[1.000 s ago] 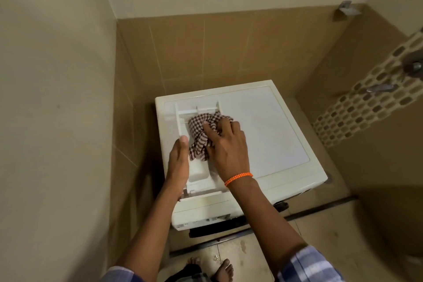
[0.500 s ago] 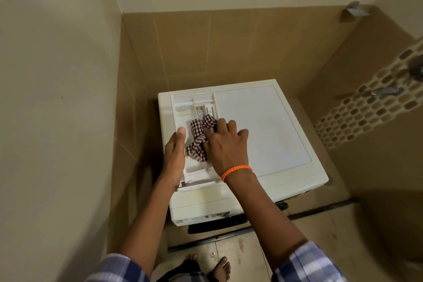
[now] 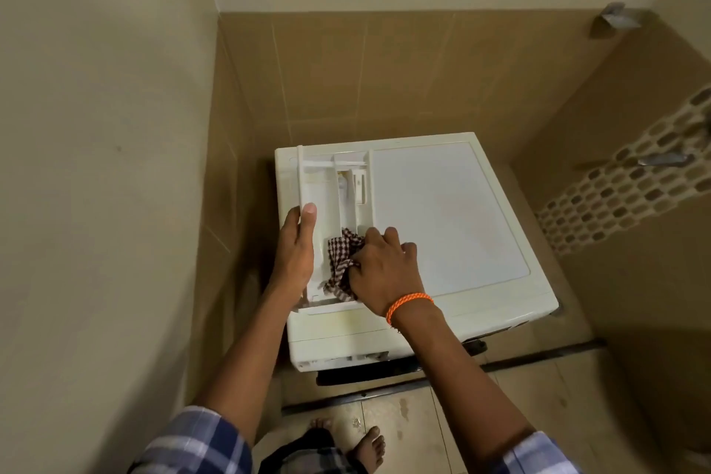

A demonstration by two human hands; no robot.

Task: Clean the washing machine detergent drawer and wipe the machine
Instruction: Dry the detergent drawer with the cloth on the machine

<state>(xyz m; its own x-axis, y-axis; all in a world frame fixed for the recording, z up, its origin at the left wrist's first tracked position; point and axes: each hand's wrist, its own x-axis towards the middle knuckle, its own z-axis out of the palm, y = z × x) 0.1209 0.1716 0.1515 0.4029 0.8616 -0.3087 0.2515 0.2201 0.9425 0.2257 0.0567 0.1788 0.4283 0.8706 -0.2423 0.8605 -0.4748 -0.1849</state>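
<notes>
**A:** Where's the detergent drawer [image 3: 332, 219] now?

**B:** Out of its slot, lying flat on top of the washing machine [image 3: 442, 219], along the lid's left side, a little left of frame centre. Its far compartments show bare white plastic; the near end is covered by the checked cloth [image 3: 340, 262].

**A:** And the hands?

**B:** The left hand [image 3: 296, 254] lies against the drawer's left wall with the fingers straight and the thumb tip up on the rim. It is not wrapped round anything (more a brace than a grip). I'd judge it's there so the light plastic tray doesn't skid across the smooth lid while it is rubbed.

**A:** The right one?

**B:** The right hand [image 3: 384, 269], the one with the orange wristband [image 3: 408, 304], has its fingers curled around the bunched cloth and presses it down into the drawer's near compartment, just left of its knuckles.

**A:** Why bunched?

**B:** Probably so a wad fits between the narrow dividers and reaches the corners.

**A:** How far along?

**B:** By my reading, mid-scrub on the drawer. The front edge of the machine, below the drawer, looks yellowed, so wiping the machine seems to remain.
</notes>
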